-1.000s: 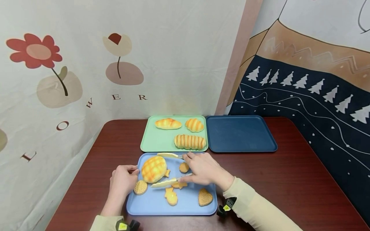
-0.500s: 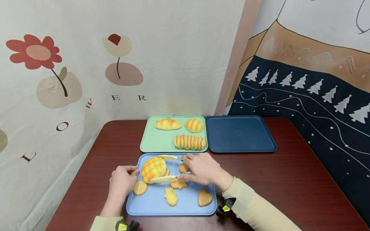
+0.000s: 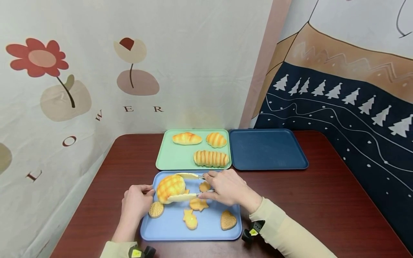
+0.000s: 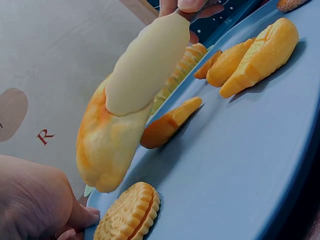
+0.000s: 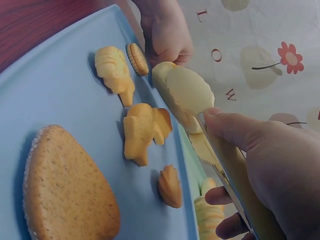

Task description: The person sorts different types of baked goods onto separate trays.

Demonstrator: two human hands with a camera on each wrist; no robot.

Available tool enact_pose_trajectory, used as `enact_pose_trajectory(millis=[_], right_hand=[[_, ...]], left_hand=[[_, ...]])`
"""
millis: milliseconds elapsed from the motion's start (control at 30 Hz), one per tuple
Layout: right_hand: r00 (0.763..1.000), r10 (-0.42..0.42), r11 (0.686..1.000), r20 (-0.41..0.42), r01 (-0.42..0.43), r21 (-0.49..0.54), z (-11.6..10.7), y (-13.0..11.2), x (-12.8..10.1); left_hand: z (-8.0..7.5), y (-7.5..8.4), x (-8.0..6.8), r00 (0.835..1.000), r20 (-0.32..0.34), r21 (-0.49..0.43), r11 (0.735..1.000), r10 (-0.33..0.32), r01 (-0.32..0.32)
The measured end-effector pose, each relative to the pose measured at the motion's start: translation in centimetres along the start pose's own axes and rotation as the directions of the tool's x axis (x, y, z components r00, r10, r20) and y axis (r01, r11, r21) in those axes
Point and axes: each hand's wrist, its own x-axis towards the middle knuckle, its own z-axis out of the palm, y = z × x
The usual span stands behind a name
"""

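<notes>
In the head view my right hand (image 3: 227, 188) holds a pair of tongs (image 3: 182, 197) with cream, wavy-edged tips. The tips lie on two sides of a round bun (image 3: 170, 188) with a yellow grid-patterned crust, at the left of the light blue tray (image 3: 213, 233). The left wrist view shows a tip pressed against the bun (image 4: 107, 145). My left hand (image 3: 137, 202) pinches the tray's left rim beside the bun. A round sandwich biscuit (image 3: 156, 209) lies close to that hand. How far the bun stands off the tray is hard to tell.
Also on the blue tray are a heart-shaped biscuit (image 3: 228, 220), a fish-shaped biscuit (image 3: 190, 219), a star-ended biscuit (image 3: 198, 204) and a small round one (image 3: 204, 186). Behind stand a green tray (image 3: 175, 157) with three breads and a dark blue tray (image 3: 267, 148).
The near tong tip has moved back against the bun, so the tips have closed in on it. The bun has tilted slightly. My left hand stays at the rim.
</notes>
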Motion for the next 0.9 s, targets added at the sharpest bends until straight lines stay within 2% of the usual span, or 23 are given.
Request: enact_pose_trajectory(millis=[900], right_hand=[[0.996,0.088,0.996,-0.030,-0.088,0.007,-3.5,0.8,0.0]], left_hand=[[0.2,0.0,0.0,1.000,-0.001,-0.008,1.000,-0.001,0.001]])
